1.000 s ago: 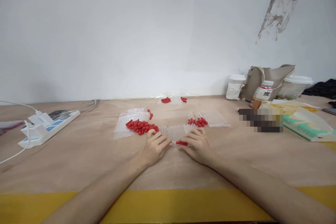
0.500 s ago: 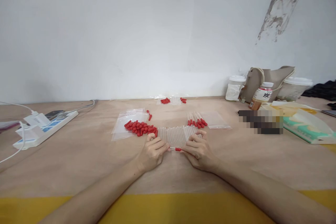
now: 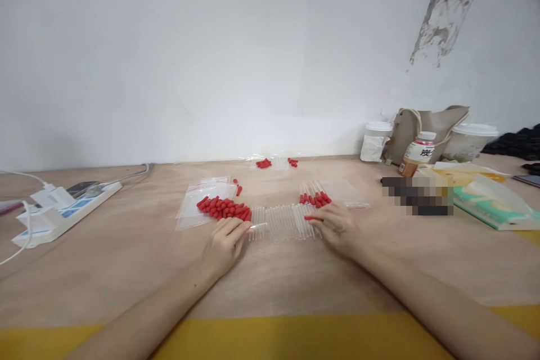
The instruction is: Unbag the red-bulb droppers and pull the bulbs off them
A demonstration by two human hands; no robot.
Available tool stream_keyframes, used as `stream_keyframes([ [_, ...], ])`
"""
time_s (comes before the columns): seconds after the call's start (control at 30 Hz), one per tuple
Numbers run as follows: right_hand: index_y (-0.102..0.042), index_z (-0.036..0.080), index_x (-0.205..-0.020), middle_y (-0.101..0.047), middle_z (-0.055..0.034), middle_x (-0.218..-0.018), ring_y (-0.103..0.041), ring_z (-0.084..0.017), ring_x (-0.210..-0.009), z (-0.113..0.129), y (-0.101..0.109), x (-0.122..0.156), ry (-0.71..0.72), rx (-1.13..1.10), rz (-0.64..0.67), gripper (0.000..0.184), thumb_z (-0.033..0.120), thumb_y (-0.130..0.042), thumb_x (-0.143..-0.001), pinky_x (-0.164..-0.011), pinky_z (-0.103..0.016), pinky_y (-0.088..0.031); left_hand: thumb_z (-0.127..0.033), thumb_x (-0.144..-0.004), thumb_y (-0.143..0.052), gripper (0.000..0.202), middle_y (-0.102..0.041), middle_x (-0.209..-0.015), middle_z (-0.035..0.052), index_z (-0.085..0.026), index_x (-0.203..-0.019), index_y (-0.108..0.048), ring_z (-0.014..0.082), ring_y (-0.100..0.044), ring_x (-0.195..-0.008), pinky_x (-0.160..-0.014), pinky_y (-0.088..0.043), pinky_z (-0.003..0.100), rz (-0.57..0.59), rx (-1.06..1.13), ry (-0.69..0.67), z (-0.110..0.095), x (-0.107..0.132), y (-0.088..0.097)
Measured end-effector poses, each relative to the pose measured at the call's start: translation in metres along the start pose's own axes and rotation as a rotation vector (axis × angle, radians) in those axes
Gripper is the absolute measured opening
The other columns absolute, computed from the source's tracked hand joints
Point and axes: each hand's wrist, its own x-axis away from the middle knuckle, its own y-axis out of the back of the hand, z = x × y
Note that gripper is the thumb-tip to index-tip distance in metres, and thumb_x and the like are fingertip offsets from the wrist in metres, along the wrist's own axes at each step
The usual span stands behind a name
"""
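My left hand (image 3: pixel 226 243) is closed in a pinch on a thin glass dropper tube (image 3: pixel 259 226), which points to the right. Between the fingertips of my right hand (image 3: pixel 341 230) is a red rubber bulb (image 3: pixel 309 217), apart from that tube. Loose glass tubes (image 3: pixel 284 222) lie side by side on the table between the hands. Just beyond my left hand is a heap of red bulbs (image 3: pixel 221 208), partly on clear plastic bags (image 3: pixel 185 211). Several droppers with red bulbs fitted (image 3: pixel 315 198) lie beyond my right hand, beside another clear bag (image 3: pixel 348 194).
Against the wall lies a clear packet with red bulbs (image 3: pixel 264 163) and tubes. At left is a power strip (image 3: pixel 67 216) with chargers and cables. To the right stand a lidded cup (image 3: pixel 375 143), a bottle (image 3: pixel 417 154), a bag (image 3: pixel 436 124) and a tissue pack (image 3: pixel 493 205).
My hands have moved apart. Before, the tube and red bulb were end to end between them; now the tube is in my left hand and a bulb in my right, with a gap between.
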Motion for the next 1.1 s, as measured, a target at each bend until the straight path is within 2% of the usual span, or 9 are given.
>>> stream_keyframes([
  [0.1, -0.065, 0.019, -0.087, -0.059, -0.0059, -0.081, -0.053, -0.014, -0.068, -0.022, 0.012, -0.009, -0.294, -0.008, -0.035, 0.021, 0.028, -0.048, -0.08, -0.059, -0.026, -0.041, -0.013, -0.086, -0.037, 0.024, -0.051, -0.083, 0.0059, -0.014, -0.105, -0.053, 0.0137, -0.049, -0.076, -0.07, -0.042, 0.025, 0.062, 0.021, 0.114, 0.0, -0.005, -0.004],
  [0.2, -0.066, 0.016, -0.085, -0.058, -0.0049, -0.071, -0.051, -0.013, -0.058, -0.035, 0.021, -0.012, -0.5, 0.112, 0.078, 0.023, 0.026, -0.049, -0.073, -0.054, -0.025, -0.039, -0.01, -0.084, -0.034, 0.034, -0.047, -0.085, 0.0065, -0.013, -0.116, -0.047, 0.0149, -0.047, -0.077, -0.071, -0.044, 0.027, 0.131, 0.007, 0.161, -0.005, -0.015, -0.013],
  [0.33, -0.058, 0.017, -0.072, -0.058, -0.0006, -0.061, -0.051, -0.012, -0.056, -0.036, 0.025, -0.01, -0.627, 0.14, 0.211, 0.012, 0.026, -0.053, -0.066, -0.052, -0.022, -0.036, -0.006, -0.082, -0.035, 0.028, -0.05, -0.086, 0.006, -0.014, -0.101, -0.053, 0.0155, -0.049, -0.077, -0.069, -0.044, 0.026, 0.178, -0.022, 0.098, -0.015, -0.03, -0.028],
  [0.43, -0.05, 0.019, -0.065, -0.058, 0.0013, -0.06, -0.052, -0.012, -0.056, -0.036, 0.019, -0.007, -0.656, 0.131, 0.24, 0.012, 0.029, -0.056, -0.064, -0.052, -0.021, -0.036, -0.003, -0.08, -0.037, 0.02, -0.053, -0.081, 0.0051, -0.014, -0.084, -0.053, 0.0163, -0.05, -0.075, -0.068, -0.043, 0.027, 0.218, -0.097, 0.012, -0.025, -0.041, -0.04],
  [0.57, -0.05, 0.019, -0.065, -0.06, 0.0004, -0.065, -0.053, -0.012, -0.059, -0.037, 0.007, -0.004, -0.648, 0.114, 0.249, 0.014, 0.032, -0.055, -0.067, -0.055, -0.022, -0.036, -0.001, -0.079, -0.038, 0.018, -0.054, -0.078, 0.0049, -0.015, -0.081, -0.05, 0.0187, -0.051, -0.076, -0.069, -0.043, 0.029, 0.3, -0.175, -0.1, -0.036, -0.051, -0.054],
  [0.67, -0.054, 0.02, -0.068, -0.063, -0.0003, -0.069, -0.055, -0.013, -0.063, -0.034, 0.003, -0.004, -0.602, 0.128, 0.254, 0.016, 0.035, -0.051, -0.072, -0.058, -0.023, -0.036, -0.005, -0.08, -0.039, 0.014, -0.054, -0.08, 0.0051, -0.015, -0.082, -0.049, 0.0182, -0.052, -0.076, -0.068, -0.044, 0.029, 0.344, -0.118, -0.038, -0.042, -0.052, -0.058],
  [0.77, -0.057, 0.02, -0.068, -0.063, -0.0007, -0.07, -0.055, -0.014, -0.063, -0.031, 0.004, -0.006, -0.599, 0.174, 0.252, 0.022, 0.039, -0.048, -0.075, -0.057, -0.024, -0.034, -0.016, -0.082, -0.044, 0.005, -0.053, -0.085, 0.0052, -0.016, -0.085, -0.049, 0.0167, -0.052, -0.076, -0.068, -0.044, 0.028, 0.347, 0.047, 0.057, -0.046, -0.05, -0.058],
  [0.93, -0.058, 0.021, -0.069, -0.063, -0.0005, -0.066, -0.055, -0.014, -0.061, -0.032, 0.01, -0.008, -0.683, 0.197, 0.193, 0.023, 0.042, -0.049, -0.074, -0.055, -0.023, -0.033, -0.03, -0.081, -0.051, 0.018, -0.054, -0.091, 0.0064, -0.016, -0.092, -0.05, 0.0183, -0.052, -0.087, -0.078, -0.043, 0.03, 0.336, 0.214, 0.103, -0.048, -0.047, -0.052],
  [1.1, -0.059, 0.021, -0.072, -0.064, -0.0006, -0.07, -0.055, -0.014, -0.062, -0.041, 0.017, -0.01, -0.722, 0.204, 0.102, 0.022, 0.041, -0.049, -0.074, -0.055, -0.023, -0.033, -0.041, -0.076, -0.056, 0.034, -0.052, -0.106, 0.0088, -0.018, -0.101, -0.052, 0.023, -0.047, -0.101, -0.086, -0.038, 0.037, 0.331, 0.141, 0.061, -0.039, -0.045, -0.044],
])
